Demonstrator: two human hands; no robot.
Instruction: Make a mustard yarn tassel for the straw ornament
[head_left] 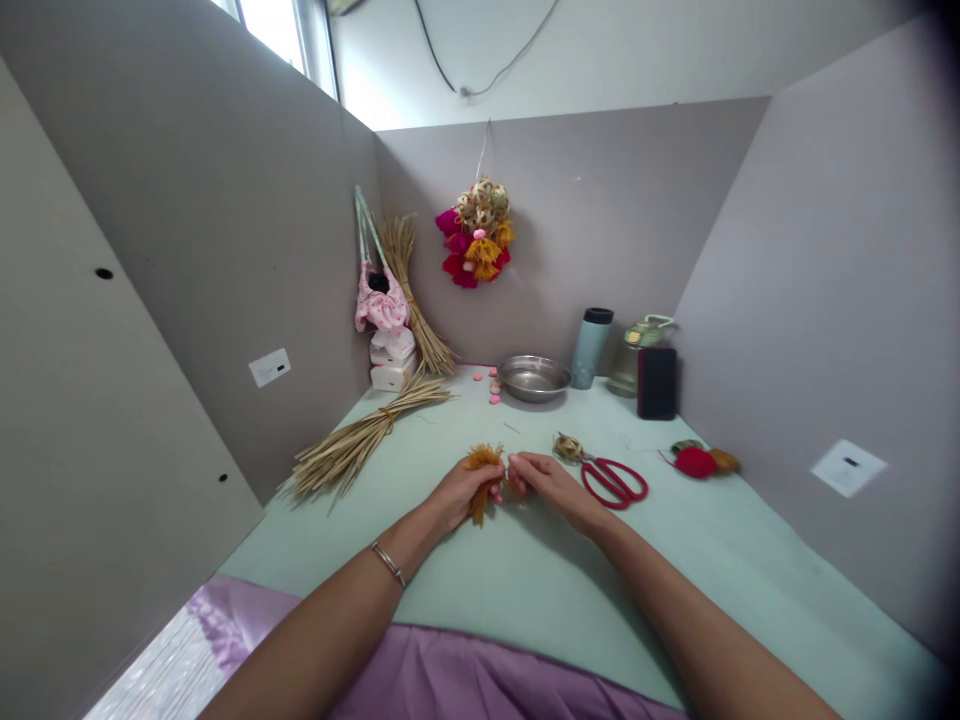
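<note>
My left hand point(466, 490) is closed round a mustard-yellow yarn tassel point(480, 515), whose frayed ends stick out above and below the fingers. Close beside it, my right hand point(541, 478) pinches with thumb and fingertips what looks like a strand of the same yarn; the fingers partly hide it. Both hands are just above the pale green tabletop point(495, 580). Beyond my right hand lie red-handled scissors point(615, 483), with a small woven straw ball point(570, 448) at their blades.
Straw bundles point(352, 445) lie and lean at the left. At the back are a steel bowl point(535, 378), pink beads point(494, 399), a tumbler point(592, 350), a jug point(622, 370) and a dark phone point(657, 385). Yarn balls point(696, 462) lie right. Tassels point(480, 245) hang on the partition.
</note>
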